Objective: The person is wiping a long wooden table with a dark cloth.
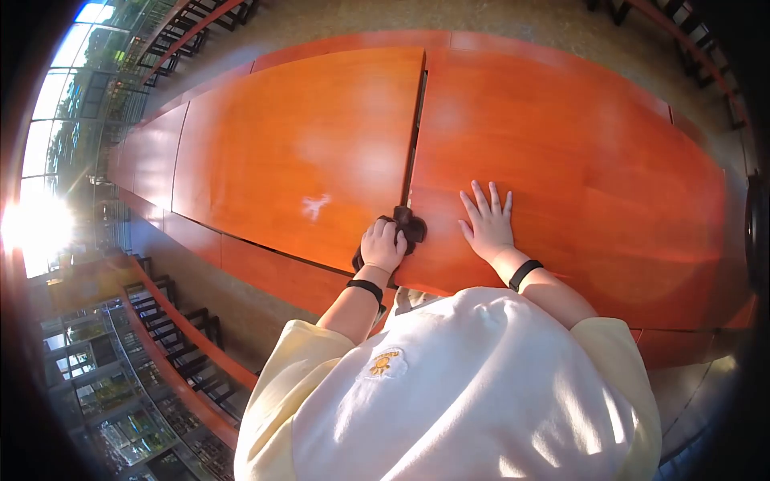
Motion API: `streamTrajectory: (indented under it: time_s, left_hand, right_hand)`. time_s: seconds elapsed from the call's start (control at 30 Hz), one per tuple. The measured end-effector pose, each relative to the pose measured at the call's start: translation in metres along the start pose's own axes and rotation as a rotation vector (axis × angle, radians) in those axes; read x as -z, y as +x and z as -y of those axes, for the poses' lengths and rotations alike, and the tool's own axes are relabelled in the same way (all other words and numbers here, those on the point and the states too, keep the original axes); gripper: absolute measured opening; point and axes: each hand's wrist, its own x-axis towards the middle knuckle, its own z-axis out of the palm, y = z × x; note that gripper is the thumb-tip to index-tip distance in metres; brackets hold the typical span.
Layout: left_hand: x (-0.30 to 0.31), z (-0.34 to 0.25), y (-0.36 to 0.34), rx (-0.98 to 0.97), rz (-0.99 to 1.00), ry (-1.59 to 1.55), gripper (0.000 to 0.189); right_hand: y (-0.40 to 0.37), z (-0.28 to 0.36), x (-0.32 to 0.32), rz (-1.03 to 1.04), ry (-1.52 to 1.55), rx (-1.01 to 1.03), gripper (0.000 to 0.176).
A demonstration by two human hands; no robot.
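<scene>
My left hand (383, 245) is closed on a dark brown cloth (411, 227), which bunches out beyond my fingers and under my palm. The cloth lies at the near end of the dark gap between two orange-red tabletops. To the right, my right hand (488, 223) rests flat on the right tabletop (545, 144), fingers spread, holding nothing. The left tabletop (281, 136) shows a bright patch of reflected light. Each of my wrists has a black band.
A red bench (188, 353) with dark legs runs along the lower left, beside large windows. More benches stand beyond the table at the upper left and upper right (696, 46). Strong sunlight comes in from the left.
</scene>
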Motion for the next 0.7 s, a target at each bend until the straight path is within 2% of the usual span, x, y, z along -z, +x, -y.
streamTrajectory:
  time_s: [0.07, 0.1, 0.13, 0.2, 0.4, 0.53, 0.7]
  left_hand:
    - [0.001, 0.005, 0.005, -0.043, 0.032, 0.038, 0.017]
    - [0.002, 0.008, 0.012, 0.022, 0.060, 0.066, 0.017]
    - [-0.003, 0.016, 0.022, 0.074, -0.047, 0.127, 0.018]
    - [-0.008, 0.034, 0.042, 0.258, -0.135, 0.174, 0.019]
    - [-0.005, 0.095, 0.111, 0.207, -0.104, 0.228, 0.020]
    - [-0.008, 0.154, 0.173, 0.169, -0.104, 0.264, 0.021]
    - [-0.007, 0.203, 0.222, 0.148, -0.119, 0.224, 0.024]
  right_hand:
    - [-0.002, -0.002, 0.001, 0.011, -0.002, 0.009, 0.065]
    - [-0.002, -0.001, 0.002, 0.022, 0.000, 0.006, 0.065]
    - [-0.001, 0.000, 0.003, 0.035, 0.001, 0.003, 0.065]
    - [-0.001, 0.001, 0.001, 0.029, 0.006, 0.004, 0.064]
    - [-0.003, 0.001, 0.009, 0.081, -0.030, -0.056, 0.066]
    - [0.000, 0.001, 0.015, 0.188, -0.038, -0.099, 0.066]
    - [-0.001, 0.001, 0.016, 0.188, -0.022, -0.099, 0.065]
